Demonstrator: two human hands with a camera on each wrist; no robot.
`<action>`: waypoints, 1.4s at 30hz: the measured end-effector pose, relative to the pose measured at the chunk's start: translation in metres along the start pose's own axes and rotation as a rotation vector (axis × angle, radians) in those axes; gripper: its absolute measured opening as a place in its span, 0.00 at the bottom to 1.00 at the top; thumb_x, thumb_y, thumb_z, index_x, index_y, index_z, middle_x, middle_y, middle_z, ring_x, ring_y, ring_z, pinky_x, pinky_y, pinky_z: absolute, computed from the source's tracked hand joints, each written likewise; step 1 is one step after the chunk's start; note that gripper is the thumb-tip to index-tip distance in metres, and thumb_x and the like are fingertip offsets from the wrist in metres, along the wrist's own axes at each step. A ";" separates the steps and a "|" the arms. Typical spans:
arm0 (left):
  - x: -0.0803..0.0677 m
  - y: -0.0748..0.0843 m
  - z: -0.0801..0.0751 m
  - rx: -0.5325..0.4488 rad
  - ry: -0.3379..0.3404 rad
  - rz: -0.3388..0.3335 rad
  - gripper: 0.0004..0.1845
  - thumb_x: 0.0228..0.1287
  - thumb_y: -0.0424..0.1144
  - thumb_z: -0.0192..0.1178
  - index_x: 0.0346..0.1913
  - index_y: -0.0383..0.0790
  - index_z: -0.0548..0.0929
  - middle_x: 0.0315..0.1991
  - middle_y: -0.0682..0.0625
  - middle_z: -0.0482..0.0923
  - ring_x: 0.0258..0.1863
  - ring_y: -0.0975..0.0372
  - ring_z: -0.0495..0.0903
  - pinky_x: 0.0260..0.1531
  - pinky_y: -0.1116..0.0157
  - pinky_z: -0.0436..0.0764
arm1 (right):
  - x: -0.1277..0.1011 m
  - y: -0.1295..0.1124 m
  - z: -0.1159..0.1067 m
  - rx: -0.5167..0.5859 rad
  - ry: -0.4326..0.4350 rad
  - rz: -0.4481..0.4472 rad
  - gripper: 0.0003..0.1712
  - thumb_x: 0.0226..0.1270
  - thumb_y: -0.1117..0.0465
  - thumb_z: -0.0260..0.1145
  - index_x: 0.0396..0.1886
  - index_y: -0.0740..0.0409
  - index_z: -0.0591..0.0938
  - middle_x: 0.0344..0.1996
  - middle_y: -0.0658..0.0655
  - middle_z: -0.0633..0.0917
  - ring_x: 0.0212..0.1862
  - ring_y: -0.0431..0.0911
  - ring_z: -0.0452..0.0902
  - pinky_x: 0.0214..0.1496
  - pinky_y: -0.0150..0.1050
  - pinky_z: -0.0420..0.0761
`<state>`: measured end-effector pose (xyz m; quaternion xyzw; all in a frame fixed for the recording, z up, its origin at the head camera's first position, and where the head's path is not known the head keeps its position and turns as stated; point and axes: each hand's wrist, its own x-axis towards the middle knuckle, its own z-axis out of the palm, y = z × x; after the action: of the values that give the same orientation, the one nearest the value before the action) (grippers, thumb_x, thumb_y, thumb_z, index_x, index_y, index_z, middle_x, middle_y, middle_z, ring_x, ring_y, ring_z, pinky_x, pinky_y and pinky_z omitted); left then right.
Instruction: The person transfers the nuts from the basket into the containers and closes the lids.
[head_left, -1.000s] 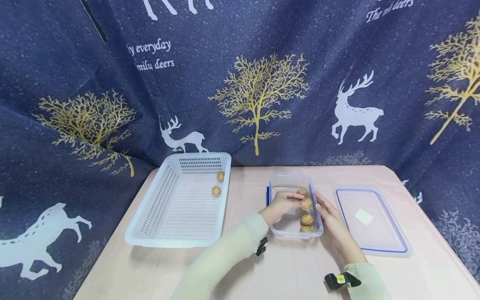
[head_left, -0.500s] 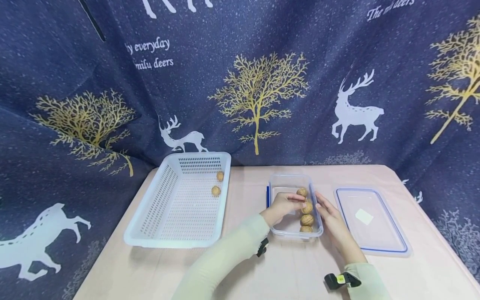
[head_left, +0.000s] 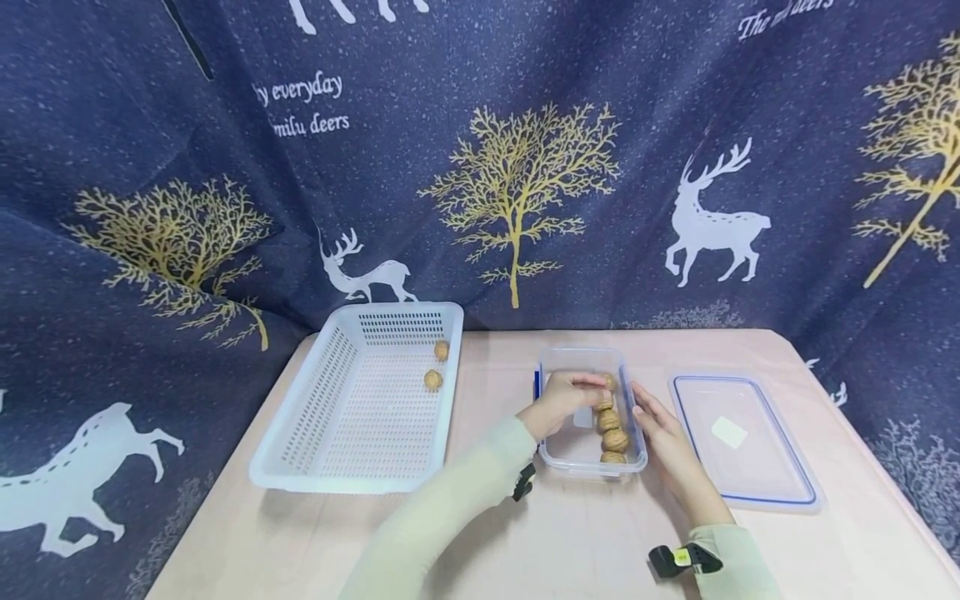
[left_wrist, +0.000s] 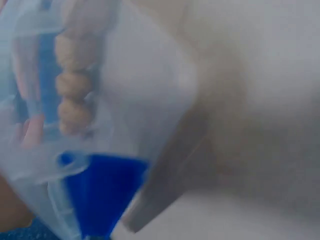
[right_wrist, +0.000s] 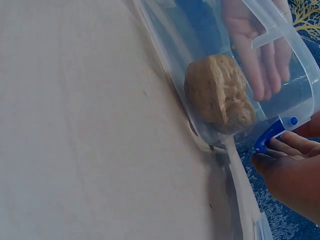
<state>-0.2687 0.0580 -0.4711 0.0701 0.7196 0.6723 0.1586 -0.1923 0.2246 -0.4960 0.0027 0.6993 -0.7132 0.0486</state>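
My left hand reaches over the clear plastic food container, its thumb against a walnut. The right wrist view shows straight fingers of this hand through the container wall. Several walnuts stand in a row along the container's right side, a near one in plain sight. The far end of the row is partly covered by the left hand. My right hand rests with extended fingers against the container's right outer side. In the right wrist view, it lies beside a blue latch.
A white perforated basket stands at the left with two walnuts by its right wall. The blue-edged lid lies right of the container. Behind the table hangs a dark blue patterned cloth.
My left hand has shifted slightly toward the container's far end, and more walnuts show in the row now. The walnut by its thumb came to lie nearer the others. My right hand stays put.
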 end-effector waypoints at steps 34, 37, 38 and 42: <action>0.013 0.115 -0.134 -0.323 0.135 0.087 0.24 0.61 0.27 0.63 0.61 0.29 0.75 0.58 0.38 0.76 0.56 0.53 0.78 0.56 0.64 0.77 | 0.003 0.003 0.000 0.010 0.009 -0.019 0.32 0.79 0.61 0.43 0.76 0.63 0.44 0.76 0.63 0.43 0.75 0.57 0.34 0.75 0.52 0.38; 0.011 0.115 -0.151 -0.326 0.156 0.103 0.24 0.61 0.28 0.64 0.61 0.30 0.75 0.60 0.38 0.75 0.56 0.54 0.78 0.58 0.63 0.76 | 0.003 0.003 0.000 0.007 0.010 -0.026 0.32 0.79 0.61 0.43 0.76 0.63 0.44 0.76 0.63 0.43 0.75 0.57 0.34 0.75 0.53 0.38; 0.010 0.114 -0.156 -0.326 0.159 0.110 0.24 0.61 0.28 0.64 0.61 0.30 0.75 0.60 0.38 0.74 0.57 0.54 0.77 0.58 0.63 0.76 | 0.003 0.003 0.000 0.006 0.010 -0.029 0.32 0.79 0.61 0.43 0.76 0.64 0.45 0.76 0.63 0.43 0.75 0.57 0.34 0.75 0.53 0.38; 0.005 0.110 -0.176 -0.319 0.162 0.142 0.27 0.63 0.30 0.63 0.64 0.31 0.71 0.63 0.36 0.71 0.59 0.54 0.75 0.59 0.63 0.75 | 0.003 0.003 0.000 0.008 0.011 -0.032 0.32 0.79 0.61 0.42 0.76 0.64 0.44 0.76 0.63 0.43 0.75 0.57 0.34 0.75 0.53 0.38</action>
<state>-0.3427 -0.0977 -0.3551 0.0401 0.6076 0.7908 0.0615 -0.1947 0.2241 -0.4995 -0.0043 0.6966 -0.7166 0.0335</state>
